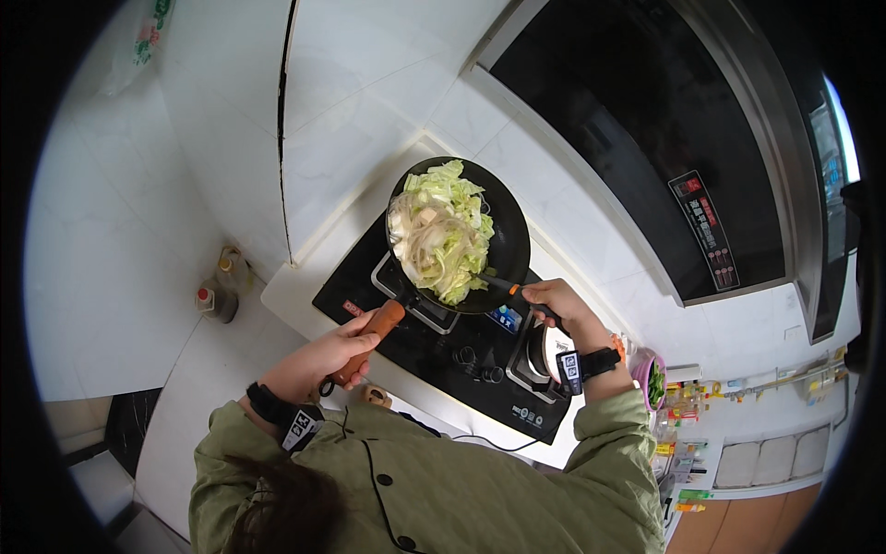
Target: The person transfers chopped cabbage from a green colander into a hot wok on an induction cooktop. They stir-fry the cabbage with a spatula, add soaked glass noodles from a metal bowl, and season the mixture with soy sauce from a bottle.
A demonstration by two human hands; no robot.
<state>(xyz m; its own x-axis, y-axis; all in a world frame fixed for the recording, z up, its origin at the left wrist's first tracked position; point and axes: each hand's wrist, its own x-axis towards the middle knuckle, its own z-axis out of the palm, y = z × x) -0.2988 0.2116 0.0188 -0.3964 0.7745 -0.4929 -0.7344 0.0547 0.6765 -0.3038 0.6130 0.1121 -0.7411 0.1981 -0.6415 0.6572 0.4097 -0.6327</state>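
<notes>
My left hand (340,350) is closed around the brown handle (367,343) of a black frying pan (511,239). In the pan lie chopped cabbage (443,183), pale translucent noodles (432,235) and a few whitish pieces. My right hand (559,305) grips a dark-handled cooking utensil (500,282) with an orange band; its far end is hidden among the cabbage at the pan's near right side. The pan is over the left part of a black gas stove (429,360), and whether it touches the burner cannot be told.
Right of the pan, a white-topped round item (554,350) sits on the other burner. A pink basket of green leaves (651,384) and several bottles (682,408) stand farther right. The range hood (644,138) overhangs at upper right. Two bottles (218,305) are at left.
</notes>
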